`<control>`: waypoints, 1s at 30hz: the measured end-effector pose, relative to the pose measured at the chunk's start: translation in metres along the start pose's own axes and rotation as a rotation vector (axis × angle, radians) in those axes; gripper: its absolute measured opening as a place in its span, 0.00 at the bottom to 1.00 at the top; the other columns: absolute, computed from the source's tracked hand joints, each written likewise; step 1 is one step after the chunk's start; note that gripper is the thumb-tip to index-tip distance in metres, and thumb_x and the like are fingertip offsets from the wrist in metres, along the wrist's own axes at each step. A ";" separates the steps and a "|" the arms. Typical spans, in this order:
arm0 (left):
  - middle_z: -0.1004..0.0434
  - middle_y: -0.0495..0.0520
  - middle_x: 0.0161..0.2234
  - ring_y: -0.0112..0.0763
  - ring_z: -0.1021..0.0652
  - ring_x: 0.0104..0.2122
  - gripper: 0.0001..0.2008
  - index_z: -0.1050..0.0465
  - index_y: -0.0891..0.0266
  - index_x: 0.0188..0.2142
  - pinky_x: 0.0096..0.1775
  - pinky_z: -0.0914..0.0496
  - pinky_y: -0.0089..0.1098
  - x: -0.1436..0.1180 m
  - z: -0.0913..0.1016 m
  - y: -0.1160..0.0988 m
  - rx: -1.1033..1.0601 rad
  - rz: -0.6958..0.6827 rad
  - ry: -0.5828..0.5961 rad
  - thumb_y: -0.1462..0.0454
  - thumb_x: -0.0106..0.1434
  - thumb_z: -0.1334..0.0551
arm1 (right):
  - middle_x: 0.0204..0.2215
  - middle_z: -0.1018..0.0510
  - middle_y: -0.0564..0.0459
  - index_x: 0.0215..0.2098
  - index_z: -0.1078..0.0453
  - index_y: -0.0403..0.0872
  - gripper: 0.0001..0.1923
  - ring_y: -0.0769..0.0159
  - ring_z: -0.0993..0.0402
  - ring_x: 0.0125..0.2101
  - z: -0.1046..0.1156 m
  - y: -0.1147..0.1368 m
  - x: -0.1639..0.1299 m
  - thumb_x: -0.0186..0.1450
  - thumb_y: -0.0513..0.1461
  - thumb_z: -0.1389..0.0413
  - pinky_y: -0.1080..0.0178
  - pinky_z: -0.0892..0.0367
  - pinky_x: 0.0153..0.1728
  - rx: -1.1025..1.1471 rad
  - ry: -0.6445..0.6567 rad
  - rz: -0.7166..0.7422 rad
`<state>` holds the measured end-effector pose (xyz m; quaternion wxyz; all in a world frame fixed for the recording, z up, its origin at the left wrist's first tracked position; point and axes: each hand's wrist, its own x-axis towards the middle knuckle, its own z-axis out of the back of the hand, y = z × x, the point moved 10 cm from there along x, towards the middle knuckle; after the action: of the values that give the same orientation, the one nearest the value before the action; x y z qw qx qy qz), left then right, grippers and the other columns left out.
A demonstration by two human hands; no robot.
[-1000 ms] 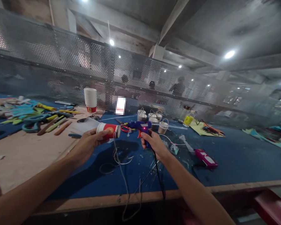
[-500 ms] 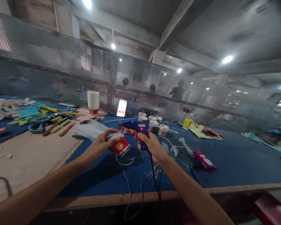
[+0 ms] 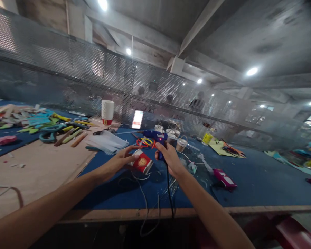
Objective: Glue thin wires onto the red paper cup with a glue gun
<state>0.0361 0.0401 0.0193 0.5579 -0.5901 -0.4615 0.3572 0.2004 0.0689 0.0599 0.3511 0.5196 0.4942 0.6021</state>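
Note:
My left hand is closed round a red and white paper cup, which lies tilted on its side above the blue table. A blue hot glue gun sits in my right hand, fingers wrapped round its handle and orange trigger. A small red light glows on the gun's body, and a clear glue stick sticks out of its back. Its nozzle points left, above and apart from the cup. Behind the gun lie scissors with red and yellow handles. A white cord hangs below the cup.
Several small cups with handles stand behind the gun. A stack of paper cups, white sheets and teal scissors are on the left. A magenta box-like object lies to the right. A perforated metal screen runs behind.
The red cup has turned in my left hand, showing more of its side, and sits slightly to the right. The glue gun's nozzle is now farther from my left fingers. The view has shifted a little.

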 end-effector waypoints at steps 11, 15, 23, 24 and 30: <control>0.19 0.57 0.42 0.42 0.17 0.39 0.28 0.32 0.58 0.54 0.37 0.20 0.40 0.031 -0.011 0.005 0.036 0.037 -0.076 0.54 0.57 0.28 | 0.31 0.22 0.55 0.38 0.31 0.45 0.21 0.74 0.33 0.20 0.030 -0.017 0.016 0.60 0.52 0.36 0.68 0.36 0.21 0.068 -0.024 0.023; 0.19 0.59 0.42 0.46 0.18 0.40 0.32 0.33 0.60 0.57 0.32 0.21 0.39 0.043 -0.019 0.003 0.195 0.072 -0.080 0.48 0.58 0.31 | 0.35 0.21 0.52 0.39 0.30 0.45 0.20 0.74 0.32 0.21 0.036 -0.012 0.016 0.62 0.52 0.37 0.69 0.34 0.22 0.071 -0.022 0.063; 0.18 0.54 0.32 0.43 0.20 0.33 0.29 0.26 0.60 0.56 0.31 0.29 0.34 0.056 -0.020 -0.023 0.704 -0.176 -0.139 0.45 0.62 0.39 | 0.34 0.20 0.52 0.37 0.29 0.44 0.18 0.75 0.32 0.20 0.042 -0.004 0.014 0.62 0.50 0.37 0.69 0.35 0.21 0.080 -0.050 0.084; 0.17 0.54 0.34 0.44 0.20 0.35 0.29 0.25 0.60 0.55 0.33 0.30 0.34 0.055 -0.016 -0.029 0.775 -0.199 -0.183 0.45 0.62 0.39 | 0.34 0.20 0.52 0.37 0.28 0.44 0.18 0.75 0.32 0.20 0.042 -0.003 0.014 0.62 0.50 0.37 0.69 0.35 0.21 0.083 -0.046 0.085; 0.18 0.55 0.30 0.47 0.19 0.32 0.27 0.29 0.58 0.59 0.31 0.35 0.34 0.052 -0.008 -0.043 1.132 -0.190 -0.214 0.49 0.69 0.48 | 0.31 0.21 0.52 0.37 0.28 0.44 0.18 0.74 0.32 0.19 0.038 0.000 0.012 0.61 0.50 0.36 0.69 0.35 0.21 0.096 -0.038 0.080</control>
<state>0.0536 0.0840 0.0680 0.7662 -0.1170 -0.3035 0.5542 0.2352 0.0886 0.0622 0.3107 0.5667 0.4946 0.5811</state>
